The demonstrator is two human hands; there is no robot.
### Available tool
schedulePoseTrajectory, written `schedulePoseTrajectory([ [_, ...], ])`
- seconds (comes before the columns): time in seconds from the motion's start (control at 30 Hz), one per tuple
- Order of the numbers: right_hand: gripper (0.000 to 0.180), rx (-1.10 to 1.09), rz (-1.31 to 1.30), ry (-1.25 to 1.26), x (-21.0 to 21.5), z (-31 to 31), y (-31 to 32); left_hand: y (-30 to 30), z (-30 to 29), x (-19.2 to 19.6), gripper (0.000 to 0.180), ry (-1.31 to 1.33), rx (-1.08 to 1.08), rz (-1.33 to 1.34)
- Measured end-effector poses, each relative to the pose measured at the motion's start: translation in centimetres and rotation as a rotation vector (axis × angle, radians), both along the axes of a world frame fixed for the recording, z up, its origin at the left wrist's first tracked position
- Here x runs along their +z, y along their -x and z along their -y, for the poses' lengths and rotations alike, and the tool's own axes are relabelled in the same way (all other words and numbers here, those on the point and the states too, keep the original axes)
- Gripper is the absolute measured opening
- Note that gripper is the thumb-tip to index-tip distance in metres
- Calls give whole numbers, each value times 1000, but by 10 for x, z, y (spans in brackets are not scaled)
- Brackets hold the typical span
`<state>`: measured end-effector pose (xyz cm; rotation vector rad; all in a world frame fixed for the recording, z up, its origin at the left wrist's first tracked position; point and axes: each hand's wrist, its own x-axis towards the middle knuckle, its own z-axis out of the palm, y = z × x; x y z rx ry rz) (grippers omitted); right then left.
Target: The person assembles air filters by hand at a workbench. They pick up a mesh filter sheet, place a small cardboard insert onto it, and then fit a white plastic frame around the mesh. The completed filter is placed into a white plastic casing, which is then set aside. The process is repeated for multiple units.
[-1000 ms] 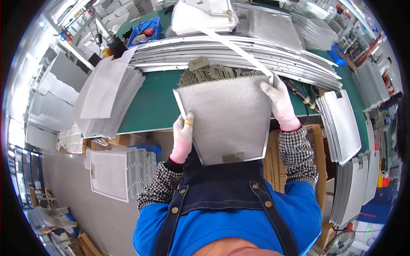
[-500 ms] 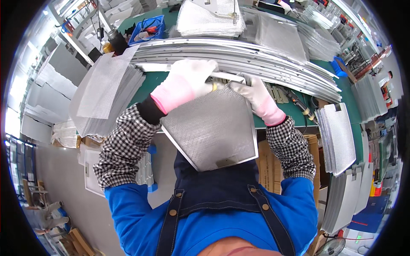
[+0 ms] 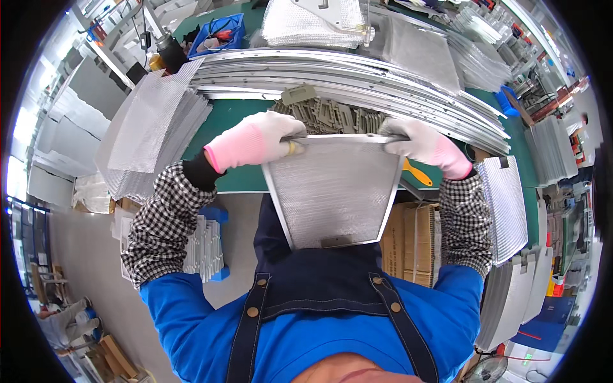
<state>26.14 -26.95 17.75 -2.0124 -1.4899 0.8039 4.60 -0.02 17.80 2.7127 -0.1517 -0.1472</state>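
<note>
Between my two gloved hands is a silver mesh filter panel (image 3: 338,191), edged with a thin metal frame and tilted toward my lap. A metal strip runs along its far edge. My left hand (image 3: 271,137) is closed on the far left corner. At the far right corner my right hand (image 3: 418,142) is closed on the frame. A small rectangular cutout or tab shows at the near edge of the panel. Just beyond the panel lies a heap of grey-green plastic clips (image 3: 325,117). A tool with an orange-yellow handle (image 3: 418,173) lies by my right hand.
Long metal strips (image 3: 268,71) lie across the green table (image 3: 211,137). Mesh sheets are stacked at left (image 3: 150,127) and right (image 3: 504,201). A blue bin (image 3: 220,35) stands at the back left. Cardboard boxes (image 3: 412,246) sit below the table edge.
My hands have moved apart to the panel's far corners, and the panel has straightened and shifted right. The strip held at an angle now runs along its far edge. The clip heap has come into view.
</note>
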Motion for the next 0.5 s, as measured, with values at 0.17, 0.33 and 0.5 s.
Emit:
schedulePoseTrajectory([
  [0.17, 33, 123, 232, -59, 8, -8, 21, -14, 20, -18, 34, 190, -57, 47],
  [0.33, 31, 174, 267, -141, -11, -46, 52, -17, 20, 0, 43, 220, -50, -4],
  [0.5, 25, 203, 109, -86, -7, -45, 48, 12, 16, -18, 42, 158, 84, 88],
])
